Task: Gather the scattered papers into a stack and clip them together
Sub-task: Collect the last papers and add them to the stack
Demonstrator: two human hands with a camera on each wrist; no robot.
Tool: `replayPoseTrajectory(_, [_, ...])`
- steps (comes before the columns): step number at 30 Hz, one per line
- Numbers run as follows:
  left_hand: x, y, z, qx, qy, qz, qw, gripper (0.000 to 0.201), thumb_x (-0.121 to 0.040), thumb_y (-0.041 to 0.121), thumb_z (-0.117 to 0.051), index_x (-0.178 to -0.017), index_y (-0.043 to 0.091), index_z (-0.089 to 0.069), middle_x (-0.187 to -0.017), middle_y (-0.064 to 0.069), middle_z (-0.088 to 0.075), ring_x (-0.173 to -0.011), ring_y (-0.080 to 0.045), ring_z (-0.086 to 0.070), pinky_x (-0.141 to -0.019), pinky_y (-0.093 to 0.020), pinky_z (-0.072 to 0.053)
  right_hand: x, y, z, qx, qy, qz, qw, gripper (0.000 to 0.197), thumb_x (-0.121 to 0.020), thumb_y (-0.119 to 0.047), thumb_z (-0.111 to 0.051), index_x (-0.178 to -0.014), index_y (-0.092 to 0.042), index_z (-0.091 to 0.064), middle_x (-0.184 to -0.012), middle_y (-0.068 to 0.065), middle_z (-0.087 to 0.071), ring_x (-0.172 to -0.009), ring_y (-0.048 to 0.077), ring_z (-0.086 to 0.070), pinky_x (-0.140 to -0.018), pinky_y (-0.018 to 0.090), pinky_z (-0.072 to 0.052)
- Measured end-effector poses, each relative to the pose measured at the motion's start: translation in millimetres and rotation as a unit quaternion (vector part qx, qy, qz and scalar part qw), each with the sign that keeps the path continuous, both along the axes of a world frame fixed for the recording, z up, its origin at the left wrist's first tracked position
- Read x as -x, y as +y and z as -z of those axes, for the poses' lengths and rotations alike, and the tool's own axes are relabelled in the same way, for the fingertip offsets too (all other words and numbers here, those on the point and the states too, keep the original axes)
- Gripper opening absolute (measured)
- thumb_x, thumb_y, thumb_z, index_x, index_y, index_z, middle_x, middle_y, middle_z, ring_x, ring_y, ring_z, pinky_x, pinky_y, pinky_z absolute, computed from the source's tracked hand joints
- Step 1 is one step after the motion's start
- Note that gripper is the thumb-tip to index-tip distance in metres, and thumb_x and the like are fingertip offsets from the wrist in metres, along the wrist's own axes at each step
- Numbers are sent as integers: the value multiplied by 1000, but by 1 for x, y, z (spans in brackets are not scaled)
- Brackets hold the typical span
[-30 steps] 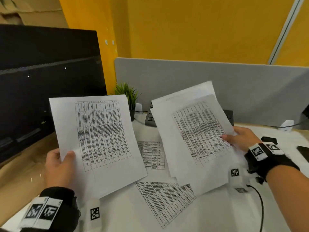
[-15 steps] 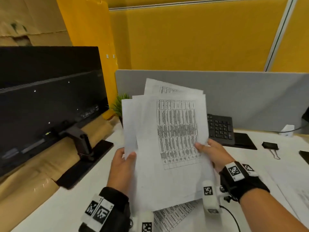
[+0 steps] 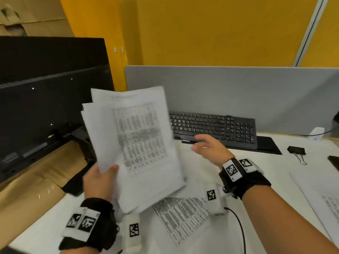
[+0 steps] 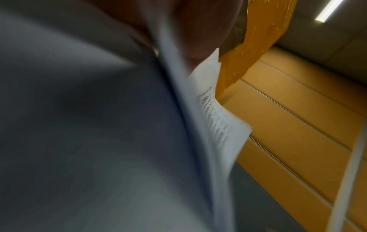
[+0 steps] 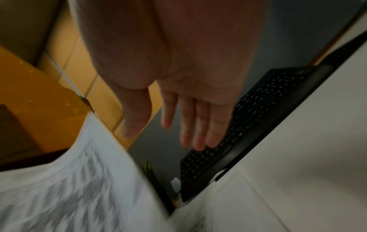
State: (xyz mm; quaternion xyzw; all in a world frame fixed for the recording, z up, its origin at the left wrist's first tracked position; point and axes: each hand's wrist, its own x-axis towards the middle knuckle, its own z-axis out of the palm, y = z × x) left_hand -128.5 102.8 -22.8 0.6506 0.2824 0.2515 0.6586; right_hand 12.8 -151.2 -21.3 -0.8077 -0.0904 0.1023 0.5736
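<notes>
Apparently left hand [image 3: 100,182] grips papers [image 3: 135,143] (blurred); right hand [image 3: 211,149] empty.

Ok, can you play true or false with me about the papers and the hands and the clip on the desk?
1. The left hand holds a bunch of papers up off the desk. True.
2. The right hand is squeezing the binder clip. False: that hand is open with nothing in it, and the clip lies on the desk far to the right.
3. A printed sheet lies flat on the desk under the hands. True.
4. The held papers are clipped together. False: no clip shows on them, and their top edges are uneven.
5. The keyboard is white. False: it is black.
</notes>
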Motion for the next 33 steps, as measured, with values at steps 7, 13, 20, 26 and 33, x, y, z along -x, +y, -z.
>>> replayPoseTrajectory(7, [20,63,9,-58,57,-93,992,32,-88,12,-59,-119,8,-59,-105,-13,-62,-90,-26,-54,-86,-40,-43,-8,36,31,476,44,-60,876,86,-79,-67,-55,-141,-11,-35,-146,9,-41,-129,28,-44,-100,36,-38])
replayPoseTrajectory(13, [32,68,11,-42,49,-110,992,29,-87,16,-60,-116,13,-59,-103,-14,-62,-93,-33,-60,-91,-52,-48,-8,58,52,500,35,46,864,107,-67,-56,-75,-144,-6,-20,-142,19,-34,-131,38,-36,-102,45,-39])
replayPoseTrajectory(20, [40,70,5,-6,19,-126,992,19,-85,16,-61,-102,23,-60,-102,-10,-65,-93,-33,-63,-92,-54,-48,-9,3,26,533,4,52,844,41,-91,-27,-57,-129,-11,-53,-129,10,-53,-114,27,-56,-94,32,-47])
replayPoseTrajectory(26, [42,63,5,2,27,-116,993,19,-85,21,-61,-101,29,-59,-100,-4,-64,-83,-27,-60,-90,-50,-47,-20,-30,21,118,189,208,952,8,-79,0,-57,-71,-1,-54,-56,14,-56,-55,25,-53,-65,32,-46])
replayPoseTrajectory(33, [48,63,1,2,27,-108,994,19,-86,16,-59,-103,26,-57,-102,-5,-62,-87,-28,-58,-90,-52,-46,16,-96,34,476,153,74,863,17,-78,-32,-66,-90,-43,-60,-95,0,-61,-90,22,-63,-74,29,-53])
